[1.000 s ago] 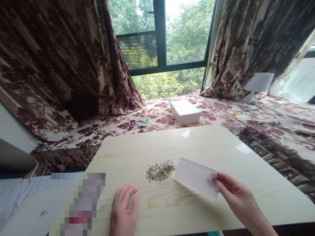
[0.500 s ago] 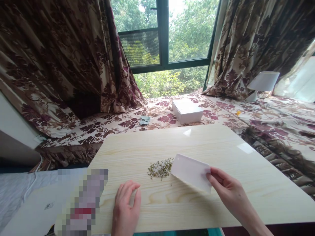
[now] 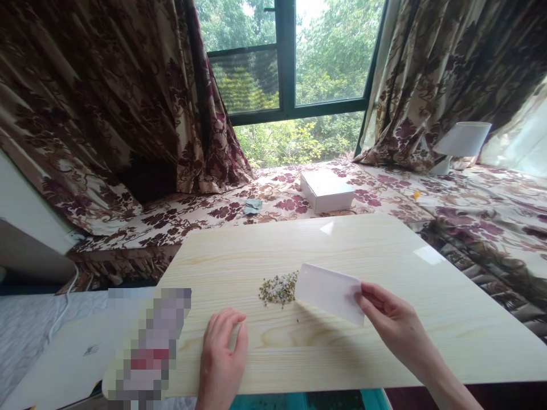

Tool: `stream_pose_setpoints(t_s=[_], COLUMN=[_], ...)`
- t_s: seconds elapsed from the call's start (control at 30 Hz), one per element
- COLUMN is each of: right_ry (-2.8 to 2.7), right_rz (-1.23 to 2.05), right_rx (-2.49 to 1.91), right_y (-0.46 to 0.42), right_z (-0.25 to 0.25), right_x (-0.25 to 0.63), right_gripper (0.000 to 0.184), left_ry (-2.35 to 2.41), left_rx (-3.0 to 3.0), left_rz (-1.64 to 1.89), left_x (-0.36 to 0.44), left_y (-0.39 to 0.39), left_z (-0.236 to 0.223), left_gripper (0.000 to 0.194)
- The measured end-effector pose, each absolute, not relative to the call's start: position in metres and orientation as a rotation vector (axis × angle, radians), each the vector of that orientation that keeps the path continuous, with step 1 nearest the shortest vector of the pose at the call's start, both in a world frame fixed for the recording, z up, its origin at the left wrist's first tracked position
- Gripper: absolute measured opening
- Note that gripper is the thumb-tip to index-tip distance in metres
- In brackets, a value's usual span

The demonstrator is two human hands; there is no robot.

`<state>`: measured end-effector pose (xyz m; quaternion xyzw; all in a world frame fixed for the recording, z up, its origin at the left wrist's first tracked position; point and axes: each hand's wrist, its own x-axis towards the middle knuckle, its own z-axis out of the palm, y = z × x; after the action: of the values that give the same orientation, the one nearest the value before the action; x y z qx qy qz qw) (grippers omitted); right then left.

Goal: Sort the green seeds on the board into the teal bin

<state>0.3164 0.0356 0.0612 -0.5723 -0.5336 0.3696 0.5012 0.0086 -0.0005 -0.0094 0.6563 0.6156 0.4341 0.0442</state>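
Observation:
A small pile of mixed green-brown and white grains [image 3: 277,289] lies in the middle of the pale wooden tabletop [image 3: 342,359]. In my right hand [image 3: 388,316] is a flat white scraper [image 3: 328,293], pinched at its right end between thumb and fingers. It is tilted, with its left edge against the right side of the pile. My left hand [image 3: 223,350] rests on the table to the left of and nearer than the pile. Its fingers are loosely bent with the thumb apart, and nothing is in it. One loose grain lies just below the scraper.
A white box [image 3: 327,192] and a small blue-grey cloth [image 3: 253,206] lie on the flowered window seat beyond the table. A white lamp [image 3: 464,139] stands at the right. A blurred-out object [image 3: 151,347] covers the table's left side. Teal bins [image 3: 269,401] show under the near edge.
The scraper has shifted slightly left against the pile, and the pile's right side looks a little more gathered. My left hand has stayed put. The view has moved slightly.

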Motion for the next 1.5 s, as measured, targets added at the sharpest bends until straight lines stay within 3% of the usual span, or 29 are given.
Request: stream_pose_setpoints(t_s=[1.23, 1.5], right_ry=[-1.484, -1.469], right_rz=[0.852, 0.871], right_rx=[-1.331, -1.329], right_y=[0.038, 0.048], right_z=[0.070, 0.060], right_x=[0.302, 0.294], right_gripper=[0.018, 0.024], left_ry=[1.876, 1.883], left_rx=[1.996, 1.979], left_rz=[1.334, 1.338], left_x=[0.010, 0.011], left_y=[-0.002, -0.002], left_z=[-0.006, -0.004], left_gripper=[0.012, 0.013])
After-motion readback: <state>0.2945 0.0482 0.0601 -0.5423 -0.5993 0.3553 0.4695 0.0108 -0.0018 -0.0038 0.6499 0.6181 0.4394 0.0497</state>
